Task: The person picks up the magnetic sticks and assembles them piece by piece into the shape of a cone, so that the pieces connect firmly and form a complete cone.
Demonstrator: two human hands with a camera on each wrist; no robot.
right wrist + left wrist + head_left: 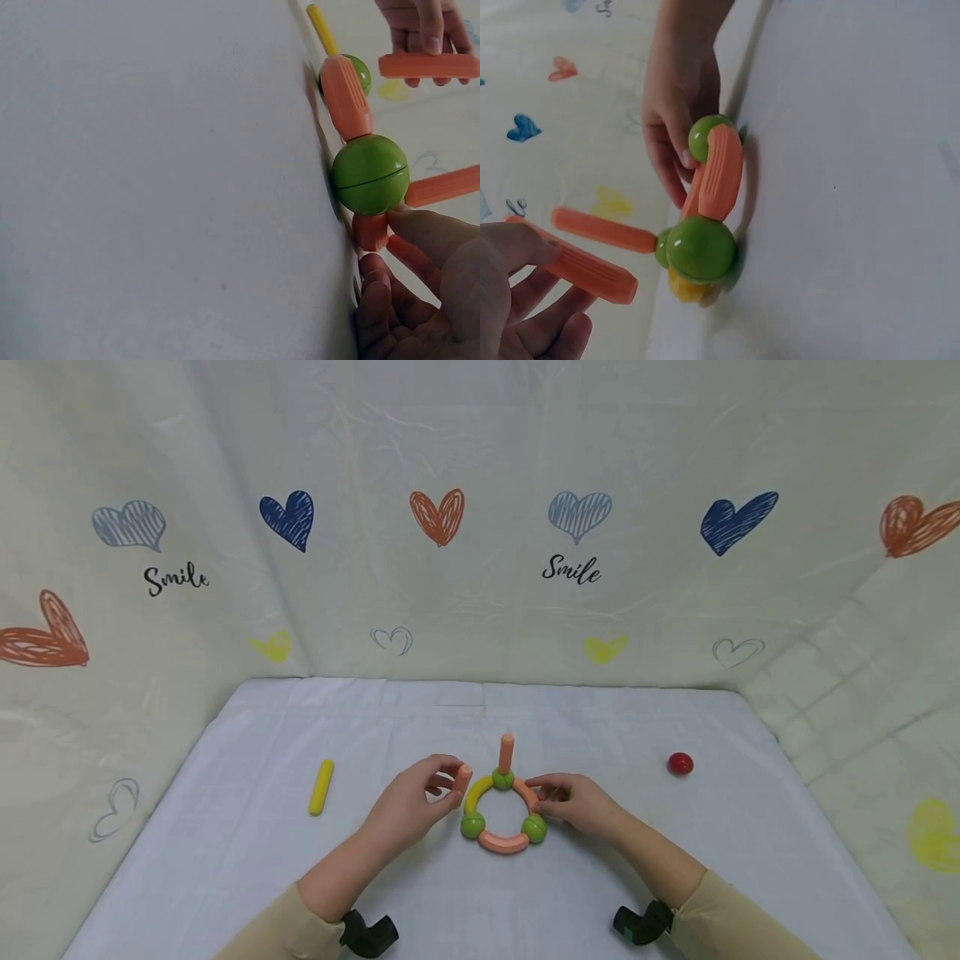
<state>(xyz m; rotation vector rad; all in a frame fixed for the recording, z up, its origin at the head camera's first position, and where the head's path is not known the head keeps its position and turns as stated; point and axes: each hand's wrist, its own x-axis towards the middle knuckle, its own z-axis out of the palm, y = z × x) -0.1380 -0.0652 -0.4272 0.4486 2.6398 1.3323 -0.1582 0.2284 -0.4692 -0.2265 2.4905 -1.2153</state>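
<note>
A ring of three green balls (534, 828) joined by curved rods lies on the white table. One curved rod is yellow (477, 792); the other two are orange, including the near orange rod (504, 843). From the far ball rises a straight orange stick (506, 753). My left hand (412, 797) pinches another straight orange stick (592, 274), held up just left of the ring and apart from it. On the ring's right side, my right hand (581, 802) grips the curved orange rod (524, 792) between thumb and fingers, beside the right ball.
Away to the left lies a yellow stick (321, 787). A red ball (680, 763) sits toward the right on the tabletop (600, 727). Behind the table hangs a cream curtain (495, 602) printed with hearts. Each wrist carries a black camera mount (369, 935).
</note>
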